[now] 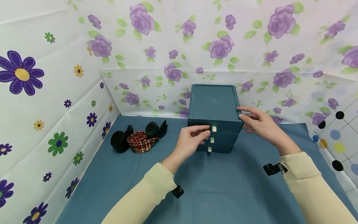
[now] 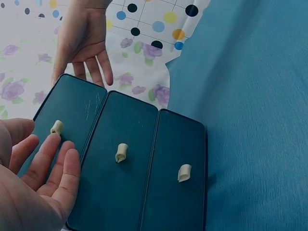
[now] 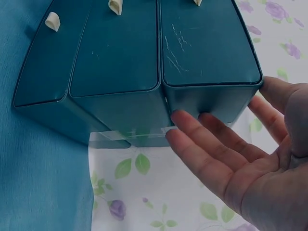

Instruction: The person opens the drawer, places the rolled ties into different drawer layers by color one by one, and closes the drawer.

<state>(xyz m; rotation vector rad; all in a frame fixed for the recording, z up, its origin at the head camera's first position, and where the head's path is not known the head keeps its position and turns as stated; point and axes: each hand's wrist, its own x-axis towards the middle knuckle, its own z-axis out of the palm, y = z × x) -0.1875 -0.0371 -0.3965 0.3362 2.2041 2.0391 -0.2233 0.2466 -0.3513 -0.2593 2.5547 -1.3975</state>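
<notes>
A dark teal box with three stacked drawers [image 1: 213, 102] stands against the back wall. Each drawer front bears a small cream pull tab, and all three drawers are closed. My left hand [image 1: 191, 138] is at the top drawer's tab [image 1: 214, 128], thumb and forefinger apart just left of it. In the left wrist view, a fingertip is right by that tab [image 2: 56, 127], with the fingers loosely bent and not wrapped round it. My right hand [image 1: 260, 126] rests on the box's right side, fingers spread along the upper edge and side wall [image 3: 211, 103].
Left of the box lie a black rolled fabric strip [image 1: 119, 141], a red plaid roll [image 1: 139, 143] and a dark green roll [image 1: 156, 130]. A blue cloth [image 1: 212, 193] covers the table. Flowered sheets [image 1: 156, 56] hang behind and at the left.
</notes>
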